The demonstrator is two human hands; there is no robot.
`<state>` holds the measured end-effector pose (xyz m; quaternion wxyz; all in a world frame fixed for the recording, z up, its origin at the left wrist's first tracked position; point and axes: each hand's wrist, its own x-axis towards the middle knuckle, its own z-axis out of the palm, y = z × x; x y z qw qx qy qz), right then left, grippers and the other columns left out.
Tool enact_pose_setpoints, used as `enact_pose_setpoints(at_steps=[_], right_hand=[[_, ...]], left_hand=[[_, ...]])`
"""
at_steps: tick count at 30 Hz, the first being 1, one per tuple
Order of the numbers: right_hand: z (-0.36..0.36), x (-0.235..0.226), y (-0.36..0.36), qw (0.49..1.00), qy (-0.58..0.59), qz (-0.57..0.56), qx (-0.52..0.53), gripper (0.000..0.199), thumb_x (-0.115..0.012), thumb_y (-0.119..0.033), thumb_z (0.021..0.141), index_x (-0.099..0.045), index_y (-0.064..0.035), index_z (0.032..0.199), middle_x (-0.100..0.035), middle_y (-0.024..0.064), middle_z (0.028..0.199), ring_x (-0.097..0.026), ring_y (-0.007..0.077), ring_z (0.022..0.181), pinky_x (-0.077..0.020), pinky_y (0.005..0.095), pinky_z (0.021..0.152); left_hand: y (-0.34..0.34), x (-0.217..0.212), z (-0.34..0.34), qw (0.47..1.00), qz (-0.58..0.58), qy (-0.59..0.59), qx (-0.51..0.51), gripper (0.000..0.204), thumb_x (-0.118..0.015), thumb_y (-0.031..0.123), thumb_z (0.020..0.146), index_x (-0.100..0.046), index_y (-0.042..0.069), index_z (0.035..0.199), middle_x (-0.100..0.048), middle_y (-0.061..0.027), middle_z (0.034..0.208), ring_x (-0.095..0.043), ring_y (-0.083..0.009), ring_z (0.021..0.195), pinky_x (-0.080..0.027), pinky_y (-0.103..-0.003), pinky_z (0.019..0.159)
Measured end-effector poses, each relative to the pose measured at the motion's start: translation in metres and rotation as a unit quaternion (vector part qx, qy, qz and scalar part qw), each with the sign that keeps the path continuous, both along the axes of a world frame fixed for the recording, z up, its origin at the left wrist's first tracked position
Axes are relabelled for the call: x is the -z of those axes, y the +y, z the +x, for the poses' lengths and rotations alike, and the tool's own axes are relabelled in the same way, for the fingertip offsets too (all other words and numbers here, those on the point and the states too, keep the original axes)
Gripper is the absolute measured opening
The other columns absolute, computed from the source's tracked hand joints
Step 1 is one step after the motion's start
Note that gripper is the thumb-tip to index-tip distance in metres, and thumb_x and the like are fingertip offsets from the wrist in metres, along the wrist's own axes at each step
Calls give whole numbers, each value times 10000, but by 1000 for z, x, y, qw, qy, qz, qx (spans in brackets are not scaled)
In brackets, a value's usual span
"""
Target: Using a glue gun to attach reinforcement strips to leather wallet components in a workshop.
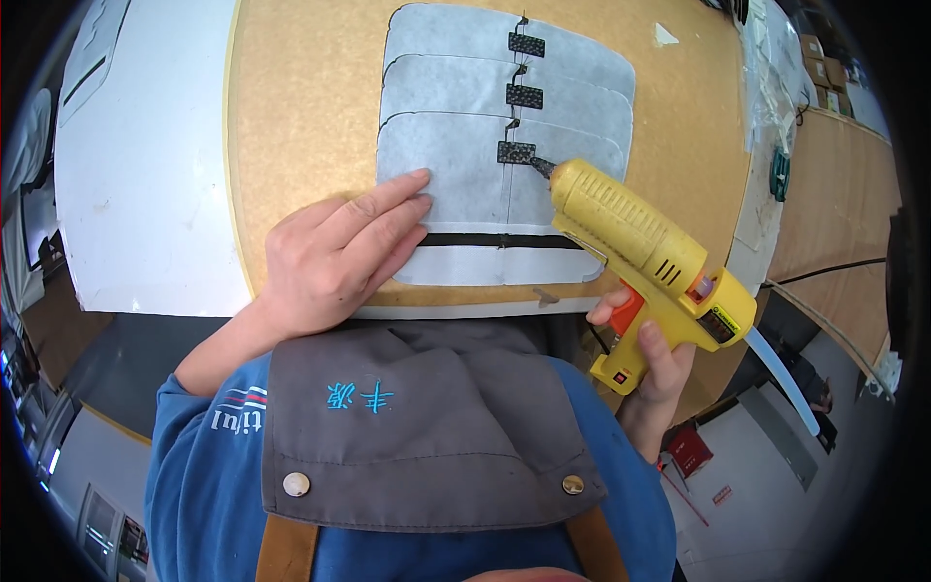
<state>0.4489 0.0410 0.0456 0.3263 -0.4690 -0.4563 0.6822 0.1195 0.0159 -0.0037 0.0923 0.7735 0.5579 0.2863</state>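
Note:
My right hand [655, 359] is wrapped round the handle of a yellow hot glue gun [635, 223] with an orange trigger. A pale glue stick [781, 378] pokes out of its back end. The gun's dark nozzle [542, 167] is at the right edge of the nearest black textured patch [516, 152]. That patch lies on the front one of several overlapping light-grey fabric pieces [446, 170]. Behind it, similar patches [525, 96] sit on the other pieces. My left hand [339, 242] lies flat, fingers stretched out over the left part of the front piece.
The fabric rests on a tan board [310, 116] on the worktable. To the left is a white panel [155, 175]. A scrap [665, 35] lies at the far right, and a dark green tool [780, 175] is at the table's right side. A red box [690, 451] stands lower right.

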Motion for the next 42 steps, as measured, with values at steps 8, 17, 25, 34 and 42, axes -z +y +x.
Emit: enact_pose_setpoints(at_steps=[8, 17, 25, 34, 42], right_hand=[[-11, -2, 6, 1000, -12, 6, 16, 515, -631, -160, 911, -431, 71, 1325, -622, 197, 1088, -646, 272, 950, -518, 388, 865], [-9, -2, 6, 1000, -20, -3, 11, 498, -629, -164, 911, -451, 72, 1312, -629, 189, 1072, -647, 266, 940, -519, 385, 858], [-13, -4, -1, 999, -24, 0, 49, 488, -625, -193, 896, -474, 89, 1265, -638, 208, 1038, -656, 298, 920, -531, 419, 847], [-2, 0, -3, 999, 31, -20, 24, 506, -627, -130, 920, -424, 58, 1344, -626, 206, 1106, -648, 300, 969, -519, 422, 885], [-20, -2, 8, 999, 37, -23, 18, 497, -613, -110, 915, -425, 62, 1341, -628, 206, 1108, -639, 297, 978, -510, 421, 894]], left_hand=[[-3, 0, -1, 1000, 1, 2, 1, 275, -790, 60, 733, -727, 69, 1001, -723, -53, 1128, -679, -163, 717, -544, -259, 619], [-3, -3, -1, 1000, -8, 5, 3, 270, -787, 55, 734, -725, 62, 997, -723, -61, 1124, -687, -168, 736, -546, -262, 628], [0, 0, -1, 1000, 0, 3, 5, 281, -788, 50, 731, -722, 58, 1005, -723, -62, 1125, -681, -170, 719, -544, -262, 620], [0, 1, 1, 1000, 5, -2, 3, 284, -790, 51, 731, -720, 60, 1007, -723, -60, 1125, -675, -167, 702, -541, -264, 610], [0, -2, 1, 1000, -6, 5, -1, 273, -789, 58, 732, -723, 67, 997, -724, -55, 1120, -680, -164, 717, -544, -263, 617]])
